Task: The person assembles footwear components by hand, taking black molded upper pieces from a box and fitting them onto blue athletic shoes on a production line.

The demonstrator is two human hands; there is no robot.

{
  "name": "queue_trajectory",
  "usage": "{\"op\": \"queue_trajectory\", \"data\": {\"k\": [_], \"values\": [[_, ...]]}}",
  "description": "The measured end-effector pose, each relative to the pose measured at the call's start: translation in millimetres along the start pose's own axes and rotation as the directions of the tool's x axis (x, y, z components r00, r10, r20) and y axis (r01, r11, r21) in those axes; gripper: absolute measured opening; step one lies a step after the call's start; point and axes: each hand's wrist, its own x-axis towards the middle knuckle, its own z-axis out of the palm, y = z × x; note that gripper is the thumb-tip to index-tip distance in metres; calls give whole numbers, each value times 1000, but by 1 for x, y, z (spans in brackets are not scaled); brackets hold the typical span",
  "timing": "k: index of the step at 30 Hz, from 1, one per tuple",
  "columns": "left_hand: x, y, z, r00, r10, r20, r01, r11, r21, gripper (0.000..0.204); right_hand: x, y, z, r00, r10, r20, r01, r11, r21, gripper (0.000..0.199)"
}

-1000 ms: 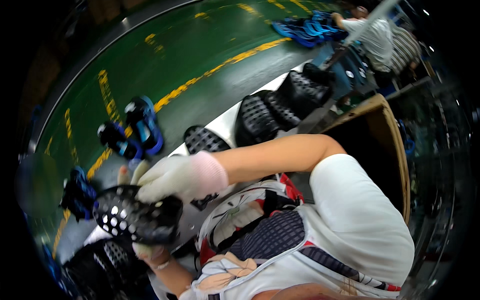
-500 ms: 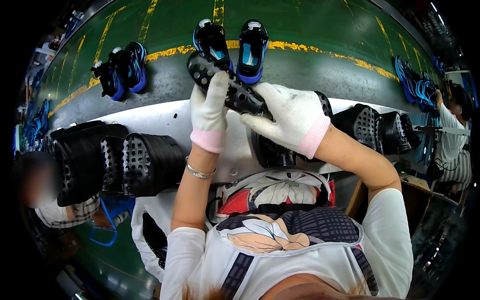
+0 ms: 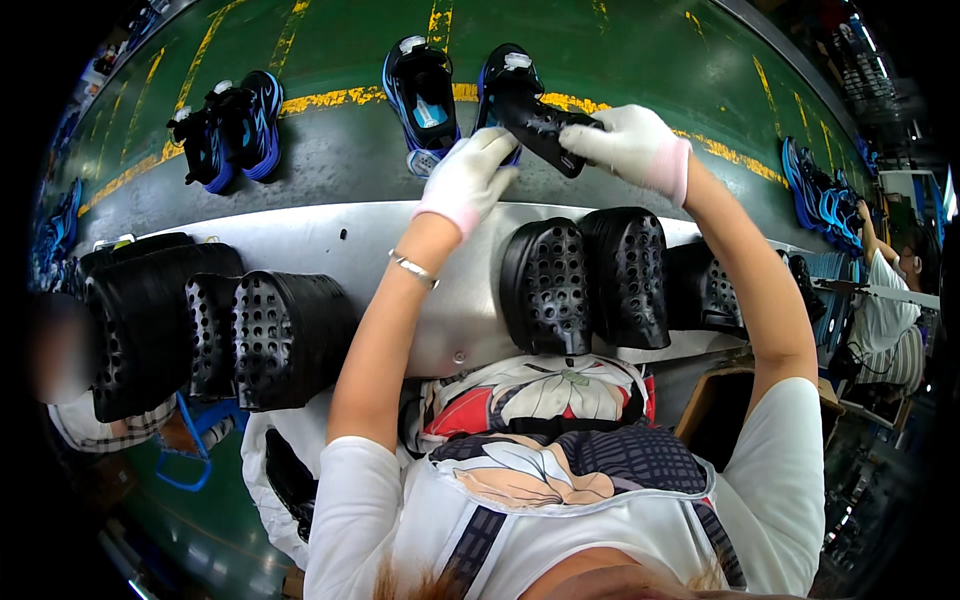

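Observation:
A black sneaker with blue trim stands on the grey edge band ahead of me. My right hand, in a white glove with a pink cuff, holds a black perforated shoe tree by its heel end. The tree slants over the sneaker, its front end at the shoe's opening; how far inside it sits is hidden. My left hand, gloved alike, has its fingers and thumb around the sneaker's heel. Just left stands a matching sneaker, its insole showing.
Several black perforated shoe trees stand on the metal ledge before me, with more to the left. Another sneaker pair sits far left; more sneakers line the right. A co-worker is at far right.
The shoe tree has gone from between both hands over the ledge to the right sneaker's opening. My left hand has let go of it and moved to the sneaker's heel.

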Motion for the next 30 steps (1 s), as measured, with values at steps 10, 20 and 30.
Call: {"op": "queue_trajectory", "data": {"k": [10,20,30], "values": [[43,8,50,952,-304,47,307,949,-78,25,73,-6,-23,997,71,37,-64,982,-177,52],[44,-8,50,930,-330,161,344,936,-69,28,61,7,-37,933,241,269,-307,921,240,40],[68,-12,30,770,-436,467,443,891,102,28,121,-19,43,997,36,64,18,727,-686,32]]}}
